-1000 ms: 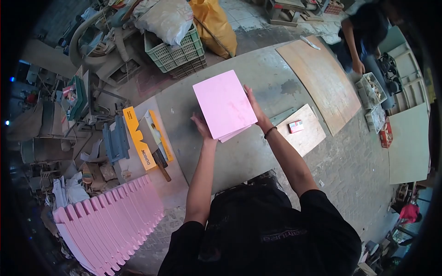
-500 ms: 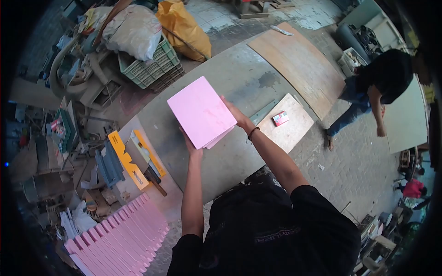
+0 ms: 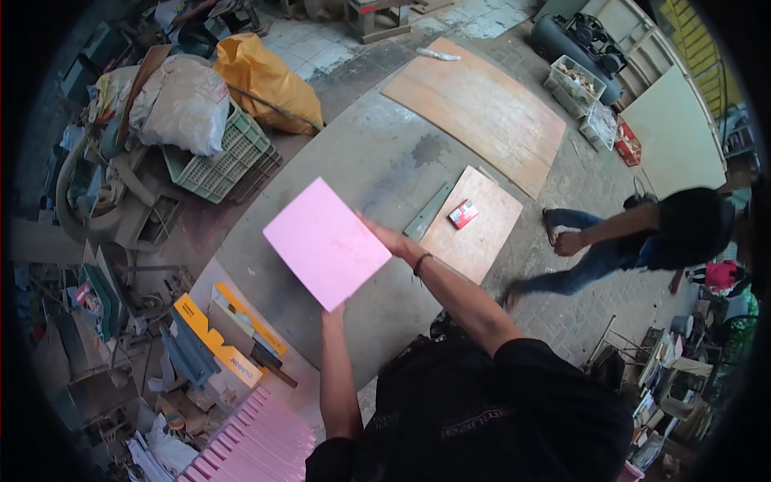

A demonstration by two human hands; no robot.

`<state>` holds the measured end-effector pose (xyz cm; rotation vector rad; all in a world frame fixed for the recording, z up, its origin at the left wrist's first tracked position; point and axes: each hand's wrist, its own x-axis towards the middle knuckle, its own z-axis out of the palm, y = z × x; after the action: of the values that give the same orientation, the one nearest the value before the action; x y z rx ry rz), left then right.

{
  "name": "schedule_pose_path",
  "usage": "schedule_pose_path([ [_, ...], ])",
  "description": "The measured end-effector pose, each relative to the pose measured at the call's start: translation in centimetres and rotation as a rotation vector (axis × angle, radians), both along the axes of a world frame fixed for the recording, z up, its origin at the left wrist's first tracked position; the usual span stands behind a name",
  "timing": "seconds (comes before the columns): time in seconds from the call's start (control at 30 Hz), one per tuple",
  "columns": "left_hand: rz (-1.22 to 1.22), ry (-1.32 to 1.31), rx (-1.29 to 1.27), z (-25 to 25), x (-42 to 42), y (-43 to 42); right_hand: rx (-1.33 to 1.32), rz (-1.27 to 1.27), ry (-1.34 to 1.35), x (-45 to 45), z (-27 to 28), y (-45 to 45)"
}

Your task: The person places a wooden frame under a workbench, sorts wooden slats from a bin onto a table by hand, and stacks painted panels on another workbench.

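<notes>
Between my two hands is a stack of pink square boards (image 3: pixel 325 241), held above the grey tabletop (image 3: pixel 321 173). My left hand (image 3: pixel 332 312) grips it at the near corner, with most of its fingers hidden under the boards. On the right edge, my right hand (image 3: pixel 381 235) is closed around the side, its fingertips partly out of sight. A small red and white pack (image 3: pixel 463 214) rests on a light wooden board (image 3: pixel 479 249) just right of my right hand.
A large plywood sheet (image 3: pixel 490 104) covers the table's far right. Yellow-orange cardboard pieces (image 3: pixel 210 337) and more pink boards (image 3: pixel 257 438) are at lower left. A green crate (image 3: pixel 221 165) stands beyond the left edge. Another person (image 3: pixel 642 233) is on the right.
My view has shifted, and the pink stack now appears lower and further left, turned slightly. Both hands still hold it. The other person has walked nearer on the right.
</notes>
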<state>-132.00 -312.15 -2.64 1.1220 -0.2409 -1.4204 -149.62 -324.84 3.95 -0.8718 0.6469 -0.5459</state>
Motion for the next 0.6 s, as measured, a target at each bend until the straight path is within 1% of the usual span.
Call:
schedule_pose_path([
  [0.07,-0.008,0.003,-0.001,-0.3,0.0,0.5,-0.018,0.004,0.033,-0.2,0.4,0.2],
  [0.13,-0.016,0.010,0.002,0.0,-0.3,0.7,-0.017,0.031,0.068,-0.4,-0.3,0.3],
  [0.17,-0.018,0.009,0.001,0.0,-0.3,0.7,-0.003,0.023,0.045,-0.3,-1.3,0.1],
  [0.27,-0.015,-0.003,0.010,0.1,-0.1,1.1,0.038,0.100,0.085,-0.8,-1.1,-0.3],
  [0.37,-0.013,-0.018,0.009,0.3,-0.1,0.9,0.007,0.055,0.039,-0.2,-2.4,-0.5],
  [0.47,-0.005,-0.032,0.018,0.3,-0.2,1.2,0.019,0.013,0.026,-0.2,-2.4,0.4],
  [0.6,0.000,-0.068,0.004,0.4,-0.2,1.7,0.019,-0.043,0.052,-0.2,-0.1,1.1],
])
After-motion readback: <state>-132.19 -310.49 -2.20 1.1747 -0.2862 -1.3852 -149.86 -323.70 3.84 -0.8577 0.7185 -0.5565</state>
